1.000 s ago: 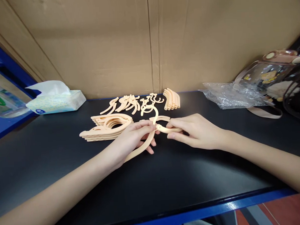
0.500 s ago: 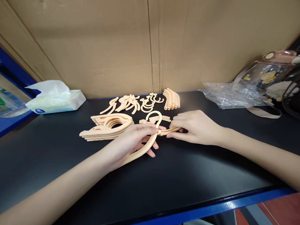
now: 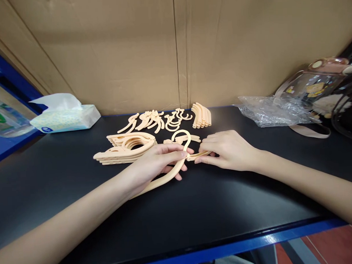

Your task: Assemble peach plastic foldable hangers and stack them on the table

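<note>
My left hand grips a beige plastic hanger piece near its centre, thumb pressed close to the joint. A curved hook rises from that joint, and one arm runs down towards my left forearm. My right hand pinches a second curved hanger arm, whose inner end meets the joint beside my left thumb. Whether the two parts are locked together I cannot tell. Just behind my left hand lies a stack of beige folded hangers. Two or so loose pieces lie behind the hook.
Along the back of the black table are loose curved arms, hooks and a bundle of arms. A tissue pack stands left. A clear plastic bag and a transparent bottle are right. Cardboard walls the back.
Both hands hold the same parts in almost the same place. My left fingers and the hook have shifted very slightly; the right hand has barely moved.
</note>
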`<act>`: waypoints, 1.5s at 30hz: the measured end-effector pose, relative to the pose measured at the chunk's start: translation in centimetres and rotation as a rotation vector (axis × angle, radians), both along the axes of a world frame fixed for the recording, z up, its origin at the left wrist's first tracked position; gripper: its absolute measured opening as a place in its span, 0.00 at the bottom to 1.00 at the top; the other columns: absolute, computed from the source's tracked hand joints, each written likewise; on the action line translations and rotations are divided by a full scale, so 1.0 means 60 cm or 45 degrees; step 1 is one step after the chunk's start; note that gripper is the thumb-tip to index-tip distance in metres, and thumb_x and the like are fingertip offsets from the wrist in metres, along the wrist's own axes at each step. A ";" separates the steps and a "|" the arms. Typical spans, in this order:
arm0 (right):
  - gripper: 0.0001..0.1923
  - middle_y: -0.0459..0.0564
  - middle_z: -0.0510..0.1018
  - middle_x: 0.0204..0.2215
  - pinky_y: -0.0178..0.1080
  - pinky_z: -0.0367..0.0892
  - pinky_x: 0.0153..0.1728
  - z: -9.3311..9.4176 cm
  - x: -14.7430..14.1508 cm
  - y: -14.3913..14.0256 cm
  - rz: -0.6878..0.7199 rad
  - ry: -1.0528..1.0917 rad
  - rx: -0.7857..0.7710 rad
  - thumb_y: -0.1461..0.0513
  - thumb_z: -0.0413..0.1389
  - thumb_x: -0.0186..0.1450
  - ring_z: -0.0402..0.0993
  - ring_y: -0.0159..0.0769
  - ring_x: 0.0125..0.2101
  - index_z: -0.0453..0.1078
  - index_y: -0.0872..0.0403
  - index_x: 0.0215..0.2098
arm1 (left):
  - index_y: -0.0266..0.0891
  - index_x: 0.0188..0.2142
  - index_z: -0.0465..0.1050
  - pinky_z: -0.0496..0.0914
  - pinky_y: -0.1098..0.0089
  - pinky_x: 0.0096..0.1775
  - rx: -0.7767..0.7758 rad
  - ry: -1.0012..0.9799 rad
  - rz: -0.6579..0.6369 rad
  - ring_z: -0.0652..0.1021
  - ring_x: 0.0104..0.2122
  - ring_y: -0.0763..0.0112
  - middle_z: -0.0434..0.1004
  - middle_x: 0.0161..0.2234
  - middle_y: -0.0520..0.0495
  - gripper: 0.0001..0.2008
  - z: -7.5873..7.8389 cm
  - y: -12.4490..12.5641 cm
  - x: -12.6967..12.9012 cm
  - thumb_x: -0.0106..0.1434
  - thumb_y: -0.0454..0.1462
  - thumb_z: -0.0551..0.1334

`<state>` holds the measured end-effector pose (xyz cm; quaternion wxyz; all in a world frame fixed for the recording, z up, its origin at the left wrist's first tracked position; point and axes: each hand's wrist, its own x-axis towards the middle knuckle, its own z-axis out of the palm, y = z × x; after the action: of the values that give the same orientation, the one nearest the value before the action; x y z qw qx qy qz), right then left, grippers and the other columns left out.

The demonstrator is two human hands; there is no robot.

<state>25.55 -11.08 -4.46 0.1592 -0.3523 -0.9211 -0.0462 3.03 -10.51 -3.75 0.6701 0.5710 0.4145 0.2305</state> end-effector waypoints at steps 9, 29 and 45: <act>0.26 0.45 0.73 0.20 0.35 0.46 0.23 -0.001 -0.002 -0.005 -0.009 -0.036 -0.030 0.49 0.43 0.70 0.67 0.29 0.22 0.71 0.55 0.27 | 0.36 0.40 0.79 0.72 0.77 0.27 -0.023 0.020 0.053 0.74 0.28 0.75 0.75 0.28 0.47 0.10 0.004 -0.002 0.005 0.61 0.38 0.64; 0.31 0.46 0.67 0.15 0.36 0.42 0.22 0.004 -0.012 -0.016 -0.166 -0.090 -0.093 0.46 0.40 0.69 0.60 0.27 0.17 0.69 0.55 0.21 | 0.34 0.34 0.77 0.70 0.75 0.24 0.252 0.188 -0.069 0.74 0.22 0.74 0.75 0.24 0.48 0.13 -0.005 -0.001 0.007 0.62 0.41 0.58; 0.31 0.42 0.60 0.12 0.35 0.41 0.21 0.010 -0.014 -0.018 -0.166 -0.054 -0.185 0.45 0.42 0.68 0.49 0.25 0.15 0.64 0.55 0.17 | 0.35 0.27 0.71 0.62 0.77 0.21 0.526 0.426 -0.216 0.67 0.17 0.77 0.65 0.17 0.53 0.18 0.006 -0.017 0.010 0.65 0.43 0.52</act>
<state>24.71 -12.16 -3.83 0.1104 -0.4212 -0.9002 0.0029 3.63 -11.50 -3.41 0.4785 0.7583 0.4144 0.1558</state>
